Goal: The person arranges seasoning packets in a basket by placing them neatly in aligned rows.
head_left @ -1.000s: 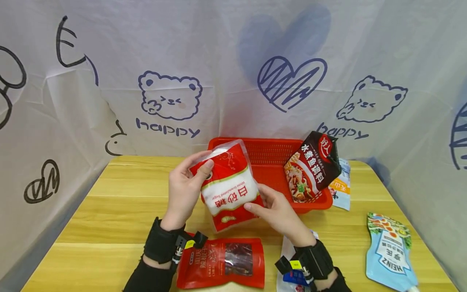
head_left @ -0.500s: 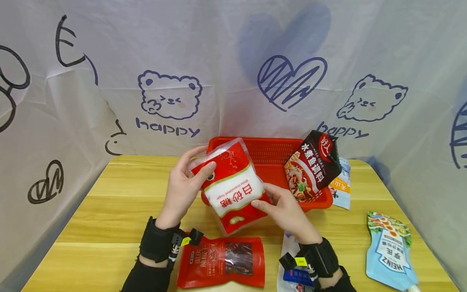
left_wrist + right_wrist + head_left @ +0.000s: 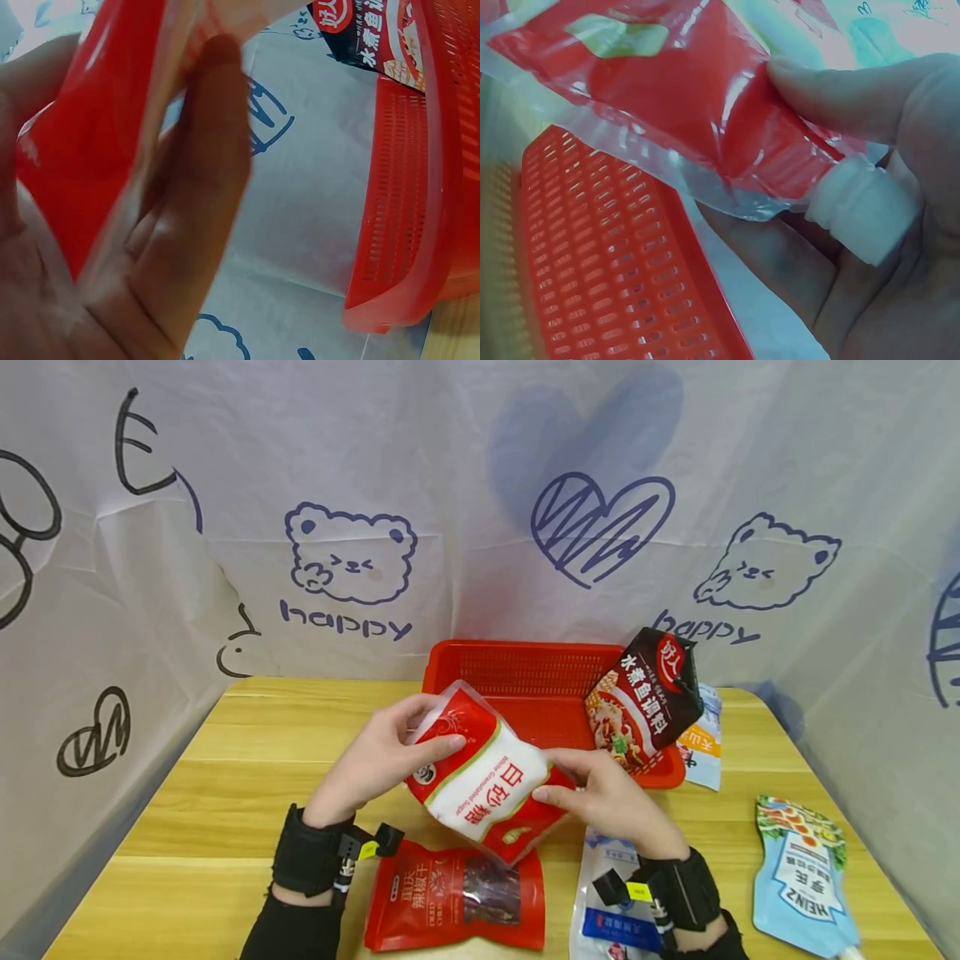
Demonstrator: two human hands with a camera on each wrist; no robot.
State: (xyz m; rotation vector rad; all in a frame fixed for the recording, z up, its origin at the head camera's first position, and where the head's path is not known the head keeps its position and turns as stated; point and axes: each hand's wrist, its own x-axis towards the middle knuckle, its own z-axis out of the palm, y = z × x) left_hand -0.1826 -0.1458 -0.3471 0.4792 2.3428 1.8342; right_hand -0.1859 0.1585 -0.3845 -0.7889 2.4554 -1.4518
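Both hands hold a red-and-white bag of white granulated sugar, tilted above the table in front of the red basket. My left hand grips its upper left side, thumb on the printed face and fingers behind. At the lower right corner my right hand pinches it the same way. The right wrist view shows a white screw cap at that corner, against the right palm. A dark seasoning packet leans in the basket's right end.
A red pouch of dried chilies lies in front of the sugar bag. Close to the right forearm is a white-and-blue packet. A light blue Heinz pouch lies far right, and an orange-and-white packet sits beside the basket.
The sugar bag has come lower and slightly right and turned counterclockwise, its top now tipped further left. Both hands moved with it, keeping their hold; the right hand shifted right and down.
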